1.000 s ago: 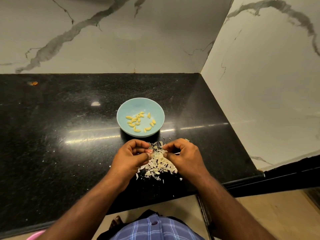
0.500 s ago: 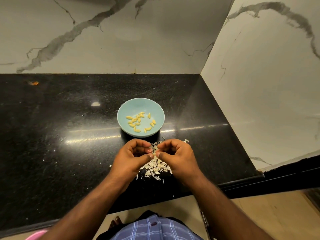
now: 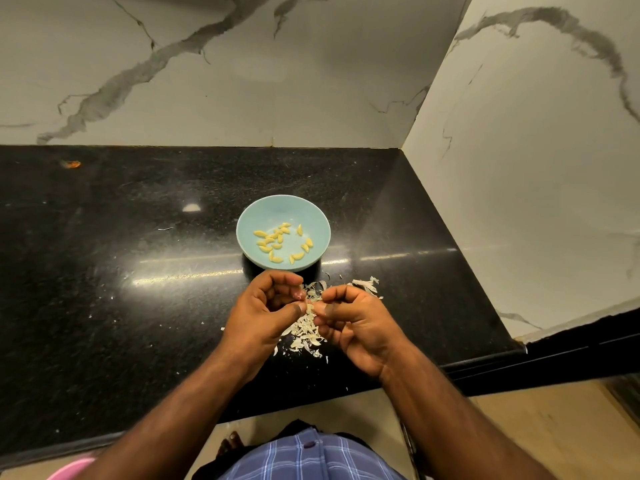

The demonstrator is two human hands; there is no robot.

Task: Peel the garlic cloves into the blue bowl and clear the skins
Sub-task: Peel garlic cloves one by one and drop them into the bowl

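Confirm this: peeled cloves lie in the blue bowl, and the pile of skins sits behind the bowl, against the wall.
Not quite. The head view shows the skins in front of the blue bowl, under both hands, near the counter's front edge. The peeled cloves do lie in the bowl.

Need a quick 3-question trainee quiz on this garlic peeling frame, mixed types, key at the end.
1. True or false: the blue bowl is empty.
2. The skins pile lies: A) inside the bowl, B) on the black counter nearer the person than the bowl, C) on the floor.
3. Fill in: the left hand and right hand meet at their ____ over the pile.

Key: 1 false, it holds peeled cloves; 2 B; 3 fingertips, pinching something too small to identify.
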